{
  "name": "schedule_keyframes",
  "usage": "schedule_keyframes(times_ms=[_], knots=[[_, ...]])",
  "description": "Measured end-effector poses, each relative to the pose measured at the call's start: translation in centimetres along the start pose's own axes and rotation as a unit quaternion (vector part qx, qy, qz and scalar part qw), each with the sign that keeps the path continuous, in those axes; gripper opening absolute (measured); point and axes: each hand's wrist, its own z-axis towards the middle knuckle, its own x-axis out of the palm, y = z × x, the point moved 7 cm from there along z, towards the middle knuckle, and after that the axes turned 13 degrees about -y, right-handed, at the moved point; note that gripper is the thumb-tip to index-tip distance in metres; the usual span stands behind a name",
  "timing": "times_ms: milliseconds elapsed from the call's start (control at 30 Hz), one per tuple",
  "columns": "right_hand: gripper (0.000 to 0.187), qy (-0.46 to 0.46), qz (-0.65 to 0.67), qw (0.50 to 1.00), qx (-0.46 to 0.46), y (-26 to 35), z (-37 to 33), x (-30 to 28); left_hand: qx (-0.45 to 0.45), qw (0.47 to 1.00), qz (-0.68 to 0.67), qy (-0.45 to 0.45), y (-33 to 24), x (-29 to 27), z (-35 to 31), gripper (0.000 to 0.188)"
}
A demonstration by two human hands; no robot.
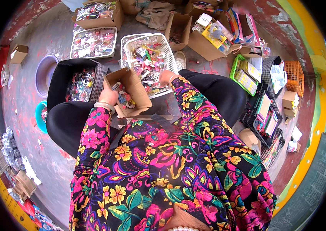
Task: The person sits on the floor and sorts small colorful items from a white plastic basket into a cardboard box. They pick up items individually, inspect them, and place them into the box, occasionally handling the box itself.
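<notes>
Nearest, one box (140,92) sat tilted just in front of the lap, with small coloured pieces (126,98) inside, too jumbled to count. The left hand (107,94) gripped its left wall, fingers closed on the cardboard. Just beyond, to the right, the right hand (167,77) was at the near right side of one white basket (165,48) heaped with similar pieces; its fingers looked curled, but I could not tell whether they pinched anything. A second white rim showed beside the basket's far left edge. The step in hand looked like handling loose pieces at the basket with the box steadied; the next move seemed to call for a light pick and a firm left hold. To the left stood one black bin (65,77) of packets, then two basins, one teal (39,117) and nearer, one purple (39,79) and farther. To the right were one green basket (233,69) and one orange crate (294,77). Far left lay one white tray (115,41) of packets, with one carton (98,23) behind it.
</notes>
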Motion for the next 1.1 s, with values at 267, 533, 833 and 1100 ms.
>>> schedule_keyframes(times_ms=[267, 533, 833, 1100], knots=[[0.014, 0.029, 0.767, 0.635, 0.085, 0.1, -1.9, -4.5, 0.006, 1.000, -0.002, 0.011, 1.3, 1.0, 0.7, 0.065], [0.037, 0.062, 0.845, 0.525, -0.081, 5.0, -4.4, -9.7, -0.003, 0.999, 0.008, -0.044, 0.8, 0.6, 0.5, 0.046], [0.035, 0.009, 0.830, 0.554, -0.065, 5.2, -3.8, -10.3, -0.006, 1.000, -0.019, -0.009, 1.4, 1.3, 1.0, 0.058], [0.032, 0.015, 0.848, 0.529, -0.035, 7.7, -4.5, -11.8, -0.035, 0.999, -0.009, 0.000, 0.1, -0.5, -0.4, 0.055]])
